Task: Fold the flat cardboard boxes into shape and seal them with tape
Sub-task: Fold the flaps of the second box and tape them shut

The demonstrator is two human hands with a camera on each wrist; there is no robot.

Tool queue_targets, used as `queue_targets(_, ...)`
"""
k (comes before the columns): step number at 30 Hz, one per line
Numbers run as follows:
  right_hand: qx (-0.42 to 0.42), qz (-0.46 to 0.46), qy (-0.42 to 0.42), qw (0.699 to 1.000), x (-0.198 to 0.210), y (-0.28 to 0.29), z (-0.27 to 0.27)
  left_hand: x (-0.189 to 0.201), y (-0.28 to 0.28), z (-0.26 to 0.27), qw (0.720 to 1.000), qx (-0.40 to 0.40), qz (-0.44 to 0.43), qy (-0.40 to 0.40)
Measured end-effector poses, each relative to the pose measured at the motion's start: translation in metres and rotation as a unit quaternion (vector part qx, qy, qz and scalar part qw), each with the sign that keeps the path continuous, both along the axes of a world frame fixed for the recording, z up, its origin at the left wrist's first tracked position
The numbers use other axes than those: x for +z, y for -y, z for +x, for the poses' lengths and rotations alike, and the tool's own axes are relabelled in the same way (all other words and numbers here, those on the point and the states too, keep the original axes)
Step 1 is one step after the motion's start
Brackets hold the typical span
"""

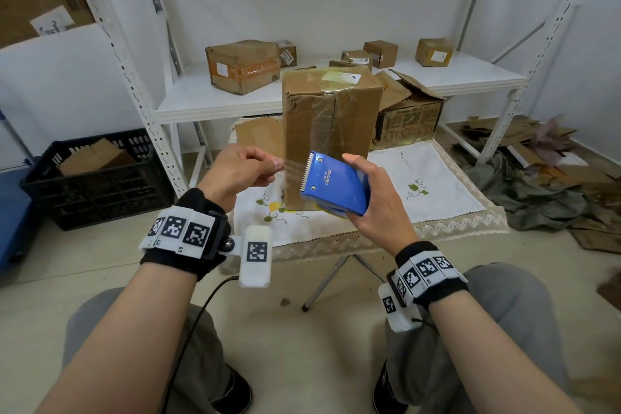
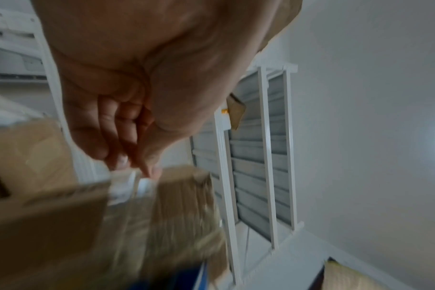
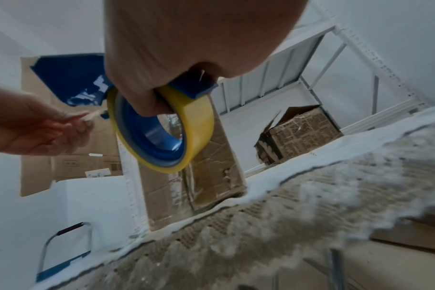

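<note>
Your right hand (image 1: 376,198) grips the blue tape dispenser (image 1: 336,183) in front of the tall cardboard box (image 1: 331,118), fingers curled through the yellow tape roll (image 3: 162,127). Your left hand (image 1: 235,175), left of the dispenser, pinches the clear tape end (image 1: 294,168) between thumb and fingertips. The box stands upright on the cloth-covered surface (image 1: 437,185).

Soft, even indoor light fills the head view, sharp at centre, with shelf posts (image 1: 132,54) bowing at the edges. Both wrist views smear: cardboard (image 2: 62,225) below the left fingers (image 2: 117,125) blurs, the lace cloth (image 3: 311,206) under the right fingers too.
</note>
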State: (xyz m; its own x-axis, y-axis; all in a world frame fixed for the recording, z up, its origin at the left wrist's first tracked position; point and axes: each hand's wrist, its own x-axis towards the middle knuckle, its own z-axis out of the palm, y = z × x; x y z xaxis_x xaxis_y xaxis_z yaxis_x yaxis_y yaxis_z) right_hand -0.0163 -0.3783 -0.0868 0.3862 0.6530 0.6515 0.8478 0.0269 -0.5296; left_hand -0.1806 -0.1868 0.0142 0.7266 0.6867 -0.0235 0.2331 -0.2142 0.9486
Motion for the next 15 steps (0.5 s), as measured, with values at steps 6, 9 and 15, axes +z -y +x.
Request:
queue_targets(6,-0.080,-0.030,-0.054,0.995,-0.031,0.041,0.025,0.028,-0.046,-0.041,0.994,0.098,0.039,0.032)
queue_targets(9,-0.081,-0.042,-0.032,0.995,-0.036,0.037,0.016,0.027,-0.038,-0.036,0.989,0.110,0.089,0.046)
queue_targets(15,-0.088,-0.071,-0.044,0.993,-0.028,0.032,0.012,0.045,-0.020,-0.023,0.964,0.114,0.216,0.102)
